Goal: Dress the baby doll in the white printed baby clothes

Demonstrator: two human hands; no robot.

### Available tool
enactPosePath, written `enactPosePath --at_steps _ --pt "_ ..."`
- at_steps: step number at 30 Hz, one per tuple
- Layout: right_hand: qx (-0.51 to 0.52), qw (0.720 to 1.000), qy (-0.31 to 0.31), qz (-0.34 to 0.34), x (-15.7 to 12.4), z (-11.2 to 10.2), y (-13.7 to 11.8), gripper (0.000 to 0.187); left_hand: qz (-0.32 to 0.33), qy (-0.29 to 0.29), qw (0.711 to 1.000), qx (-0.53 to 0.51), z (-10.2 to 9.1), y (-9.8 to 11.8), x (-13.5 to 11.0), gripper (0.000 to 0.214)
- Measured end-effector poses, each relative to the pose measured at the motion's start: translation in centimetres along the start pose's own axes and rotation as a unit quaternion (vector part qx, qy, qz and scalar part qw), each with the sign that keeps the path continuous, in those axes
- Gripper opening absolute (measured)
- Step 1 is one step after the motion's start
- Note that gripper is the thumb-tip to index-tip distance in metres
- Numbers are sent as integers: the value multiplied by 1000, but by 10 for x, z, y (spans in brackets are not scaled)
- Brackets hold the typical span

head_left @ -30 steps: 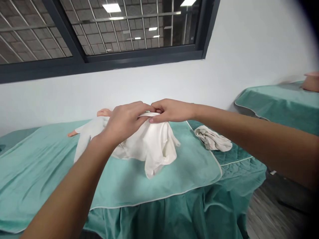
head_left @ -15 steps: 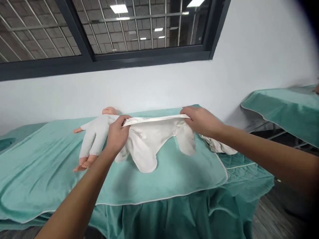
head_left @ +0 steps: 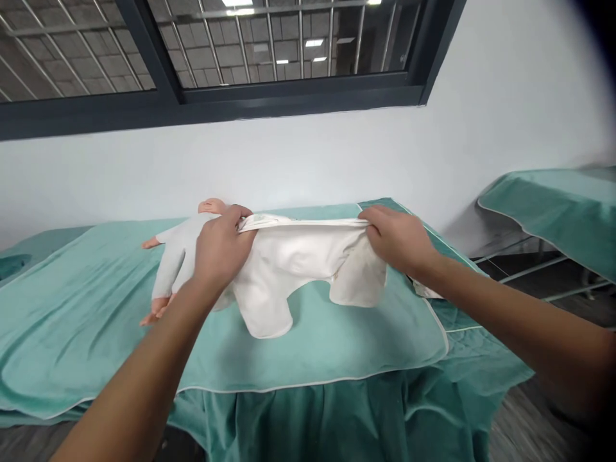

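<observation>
A white baby garment (head_left: 293, 253) hangs stretched between my two hands above the bed; two rounded flaps dangle from it, and its exact kind is not plain. My left hand (head_left: 225, 247) is closed on its upper left end. Its upper right end is pinched in my right hand (head_left: 399, 239). The top edge is pulled nearly straight. Behind my left hand lies a baby doll (head_left: 168, 262) in a pale suit, on its back with its head toward the wall; my hand and forearm hide part of it.
Green sheets (head_left: 308, 353) cover the bed. Another white cloth (head_left: 426, 290) lies partly hidden beyond my right forearm. A white wall (head_left: 308, 160) and a dark-framed window (head_left: 289, 99) stand behind. To the right is a second green-covered bed (head_left: 563, 205) on a metal frame.
The garment stays held at both ends, but its hanging flaps have swung and spread. Both hands have shifted slightly to the right in view. The camera view has tilted slightly downward.
</observation>
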State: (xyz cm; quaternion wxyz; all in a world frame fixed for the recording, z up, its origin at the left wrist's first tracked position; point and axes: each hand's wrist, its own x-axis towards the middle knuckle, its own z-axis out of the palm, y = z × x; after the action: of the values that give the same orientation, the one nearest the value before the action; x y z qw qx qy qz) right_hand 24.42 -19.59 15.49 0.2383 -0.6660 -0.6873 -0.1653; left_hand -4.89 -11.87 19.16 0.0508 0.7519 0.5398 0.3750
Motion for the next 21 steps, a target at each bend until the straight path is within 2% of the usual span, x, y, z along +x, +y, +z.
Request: enactPosePath --at_steps 3,5,9,13,15,17,19,21 --pt "79 994 -38 70 1 2 21 32 -18 14 1000 -7 4 -26 0 23" --pt "141 982 -61 113 -1 4 33 31 -46 -5 998 -40 9 -42 -3 24" --pt "219 957 -93 168 -4 10 53 29 -92 -96 991 -26 20 -66 -5 33" --pt "195 955 -135 177 10 29 72 28 -94 -193 976 28 32 -78 15 42" --pt "150 958 -173 170 19 48 76 26 -96 -218 967 91 48 -80 25 42" --pt "101 961 -194 170 23 74 69 29 -98 -216 956 170 73 -80 26 37" --pt "55 971 -160 167 18 104 49 35 -75 -171 956 228 104 -76 14 32" --pt "9 992 -68 104 5 136 19 42 -12 -91 964 251 138 -70 -6 33"
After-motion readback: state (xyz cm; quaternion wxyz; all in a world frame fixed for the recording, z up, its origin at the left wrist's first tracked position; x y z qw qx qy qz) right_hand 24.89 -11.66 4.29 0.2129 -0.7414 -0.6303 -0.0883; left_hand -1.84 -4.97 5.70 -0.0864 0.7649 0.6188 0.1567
